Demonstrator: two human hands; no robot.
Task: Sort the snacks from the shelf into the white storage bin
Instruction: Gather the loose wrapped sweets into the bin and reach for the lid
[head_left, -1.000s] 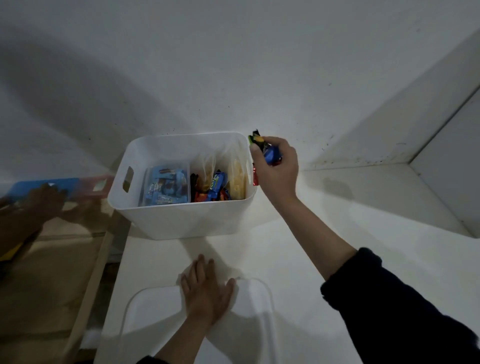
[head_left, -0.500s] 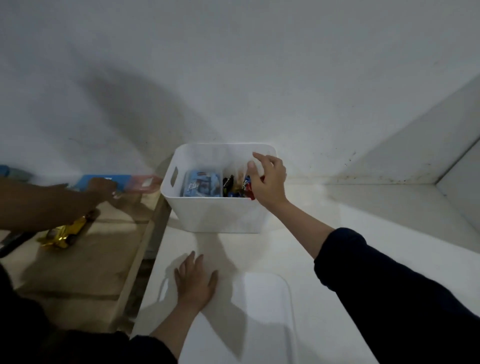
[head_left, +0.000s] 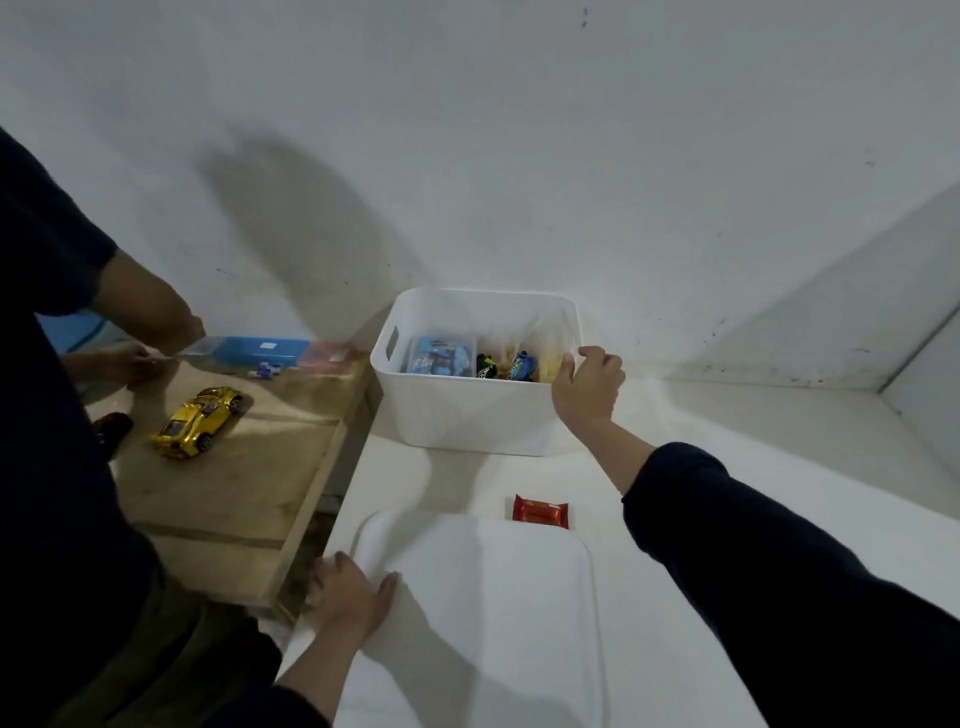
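Gripping the white storage bin (head_left: 467, 415) by its right rim with my right hand (head_left: 587, 387), my left hand (head_left: 353, 597) rests flat on the white lid (head_left: 493, 597); a red snack (head_left: 540, 512) lies between.

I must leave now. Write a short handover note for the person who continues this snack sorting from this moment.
Right hand: grips the right rim of the white storage bin.
Left hand: rests flat on the near-left corner of the white lid, holding nothing.
Done: blue packets and dark wrapped snacks lie inside the bin.
Left: one red snack packet lies on the white surface, between bin and lid. Put it in; the lid is not yet on.
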